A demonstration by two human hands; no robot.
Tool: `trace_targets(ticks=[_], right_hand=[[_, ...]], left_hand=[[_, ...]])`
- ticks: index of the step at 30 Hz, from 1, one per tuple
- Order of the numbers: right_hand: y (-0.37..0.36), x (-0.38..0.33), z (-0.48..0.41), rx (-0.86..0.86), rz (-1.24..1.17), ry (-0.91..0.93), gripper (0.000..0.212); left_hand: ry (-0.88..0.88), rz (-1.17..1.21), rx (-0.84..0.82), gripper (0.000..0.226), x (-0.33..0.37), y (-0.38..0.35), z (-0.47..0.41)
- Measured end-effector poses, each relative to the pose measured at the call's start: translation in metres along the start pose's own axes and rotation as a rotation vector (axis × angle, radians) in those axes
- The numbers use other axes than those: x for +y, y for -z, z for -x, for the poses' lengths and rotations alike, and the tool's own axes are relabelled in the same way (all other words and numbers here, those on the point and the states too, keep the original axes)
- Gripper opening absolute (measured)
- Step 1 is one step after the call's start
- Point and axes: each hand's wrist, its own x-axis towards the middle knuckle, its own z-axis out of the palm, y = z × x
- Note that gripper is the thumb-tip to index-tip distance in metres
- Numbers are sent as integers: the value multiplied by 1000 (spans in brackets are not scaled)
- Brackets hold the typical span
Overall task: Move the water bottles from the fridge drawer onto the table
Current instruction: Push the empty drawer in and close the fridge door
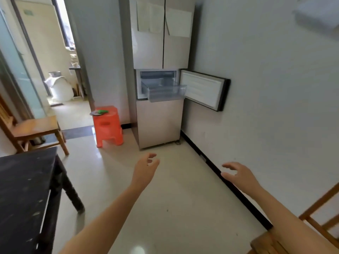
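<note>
Both arms extend forward over the floor (174,208): left hand (145,168) and right hand (238,173) hold nothing, fingers loosely spread. Dark surface (23,189) stands at left. Farther off, the fridge (159,121) has its small door (203,88) swung wide and its clear drawer (165,92) pulled out; bottles inside cannot be made out.

Fridge (159,121): smooth glossy beige panels; I cannot tell whether metal or glass.
Drawer (166,93), pulled out of the fridge: clear hard plastic, shiny.
Door liner (201,87), right of the fridge: white ribbed plastic.
Sheets (156,19), on the fridge's upper doors: matt paper.
Stool (107,125), just left of the fridge: orange moulded plastic, slight sheen.
Floor (165,208), before the fridge: pale polished tile, mirroring light.
Table (23,189), well left of the fridge: dark, matt, scuffed; looks like wood to me.
Chair (36,126), left of the fridge: bare wood, dull.
</note>
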Motion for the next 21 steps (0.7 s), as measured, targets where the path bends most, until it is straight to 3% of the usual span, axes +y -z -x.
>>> trace_targets(ticks=[11,21], right_hand=[[24,46,-86,9,57,48,29],[51,50,-249,29,125,51,29]], left_hand=[[10,-18,29,25,-2,-60,-70],[-11,7,81,23,-4,-105,-245]])
